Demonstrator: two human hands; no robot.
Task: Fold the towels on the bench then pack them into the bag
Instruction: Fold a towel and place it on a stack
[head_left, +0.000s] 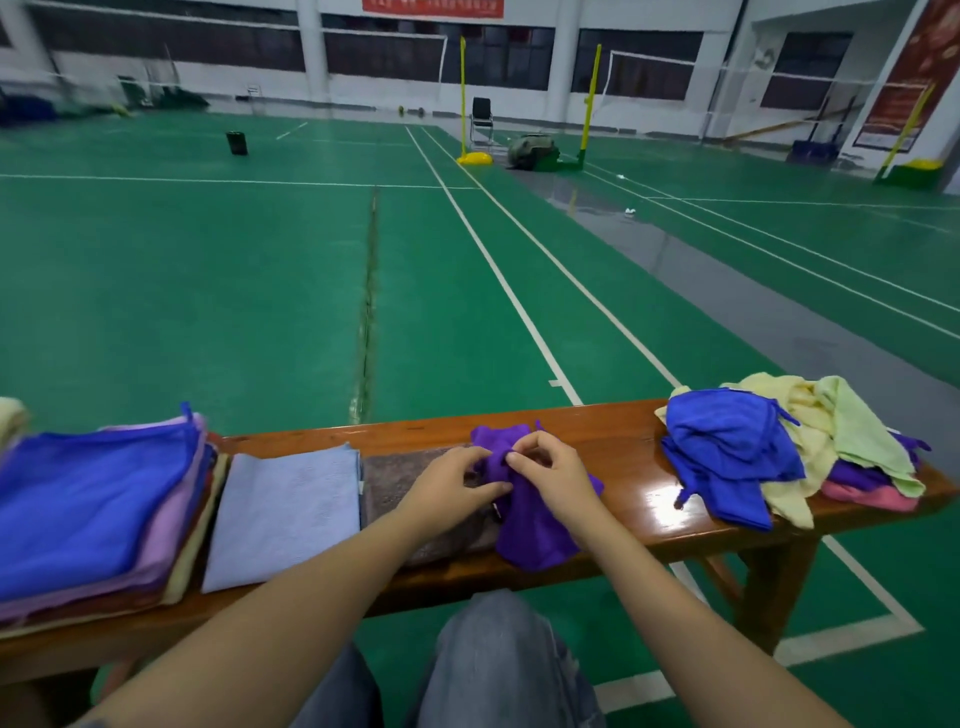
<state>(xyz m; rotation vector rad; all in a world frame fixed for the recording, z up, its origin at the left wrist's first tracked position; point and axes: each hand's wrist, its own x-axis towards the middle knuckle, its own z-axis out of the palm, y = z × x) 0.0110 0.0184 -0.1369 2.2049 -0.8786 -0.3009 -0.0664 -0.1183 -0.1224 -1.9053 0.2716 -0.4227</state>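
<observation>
On the wooden bench (628, 462), at the lower left of the frame, lies a folded stack (98, 499) with a blue towel on top. Beside it lie a light blue towel (285, 514) and a brown towel (410, 493). At the centre, the left hand (452, 488) and the right hand (553, 470), fingers curled, both pinch the crumpled purple towel (535, 535). On the right lies an unfolded pile (779, 457).
</observation>
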